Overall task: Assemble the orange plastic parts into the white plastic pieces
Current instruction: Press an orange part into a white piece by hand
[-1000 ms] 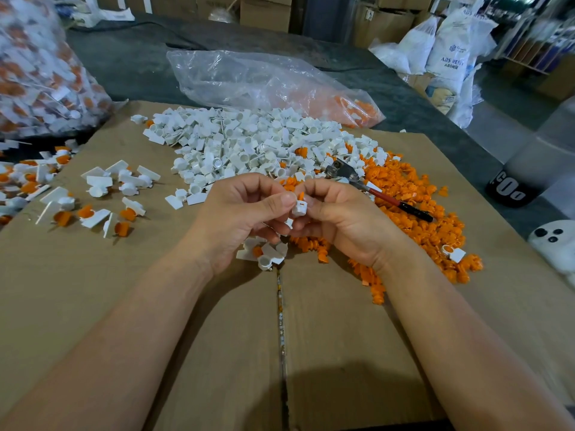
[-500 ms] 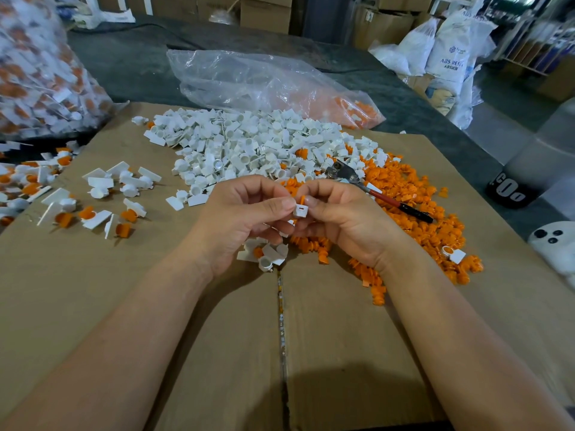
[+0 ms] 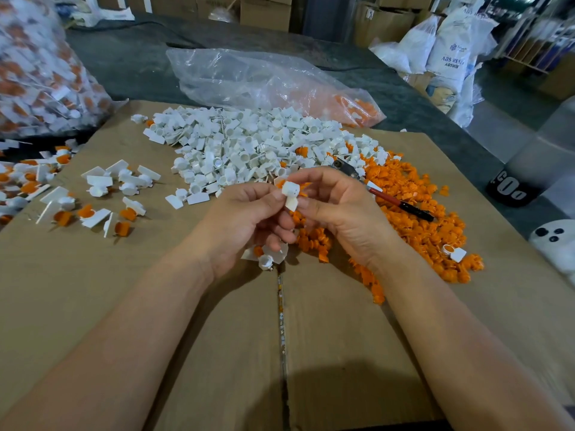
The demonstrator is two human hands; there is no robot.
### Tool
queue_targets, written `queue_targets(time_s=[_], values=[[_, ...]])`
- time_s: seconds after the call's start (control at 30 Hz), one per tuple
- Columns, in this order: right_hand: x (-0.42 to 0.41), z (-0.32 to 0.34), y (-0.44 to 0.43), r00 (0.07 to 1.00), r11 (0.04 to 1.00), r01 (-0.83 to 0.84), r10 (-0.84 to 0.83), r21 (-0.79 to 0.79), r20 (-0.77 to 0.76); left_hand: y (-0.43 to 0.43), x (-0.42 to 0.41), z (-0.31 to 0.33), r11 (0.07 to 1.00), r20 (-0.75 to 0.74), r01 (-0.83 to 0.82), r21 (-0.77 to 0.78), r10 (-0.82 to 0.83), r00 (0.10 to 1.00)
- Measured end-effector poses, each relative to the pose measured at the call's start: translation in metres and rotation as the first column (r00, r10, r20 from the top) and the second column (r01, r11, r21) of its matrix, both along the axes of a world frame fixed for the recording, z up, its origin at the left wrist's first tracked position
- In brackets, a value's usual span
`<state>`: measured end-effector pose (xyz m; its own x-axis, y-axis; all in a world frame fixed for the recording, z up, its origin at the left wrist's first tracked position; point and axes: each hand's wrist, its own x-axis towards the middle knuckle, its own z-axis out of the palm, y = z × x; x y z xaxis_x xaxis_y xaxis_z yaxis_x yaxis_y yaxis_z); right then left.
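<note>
One white piece (image 3: pixel 290 194) pinched between left hand (image 3: pixel 245 219) and right hand (image 3: pixel 342 213), fingers curled round it above the cardboard (image 3: pixel 155 306), white pile (image 3: pixel 249 144) just behind, orange parts (image 3: pixel 413 206) heaped to the right

both hands (image 3: pixel 245 219) pinching white piece (image 3: pixel 290 194), orange parts (image 3: pixel 413 209) heaped beside

White pieces (image 3: pixel 249 147), orange parts (image 3: pixel 413 194), brown cardboard (image 3: pixel 93 290), red-and-black tool (image 3: pixel 401 203), clear bag (image 3: pixel 249 79).
</note>
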<state>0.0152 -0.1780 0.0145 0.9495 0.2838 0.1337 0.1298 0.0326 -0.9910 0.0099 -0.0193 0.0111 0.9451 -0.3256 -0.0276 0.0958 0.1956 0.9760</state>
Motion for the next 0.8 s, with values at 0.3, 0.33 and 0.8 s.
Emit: queue_targets(time_s=[0.3, 0.33, 0.8], values=[[0.0000, -0.0030, 0.0059, 0.916, 0.962, 0.224, -0.153, -0.156, 0.372, 0.0003, 0.0013, 0.0001, 0.997, 0.020, -0.082, -0.007, 0.082, 0.996], [-0.0001, -0.0028, 0.0054, 0.908, 0.954, 0.245, -0.162, -0.176, 0.386, 0.0010, 0.0017, -0.0003, 0.994, 0.053, -0.108, -0.015, 0.108, 0.993], [0.0000, -0.0026, 0.0021, 0.874, 0.924, 0.304, -0.175, -0.230, 0.453, -0.0042, -0.0057, 0.0039, 0.961, 0.337, -0.272, 0.046, 0.242, 0.910]])
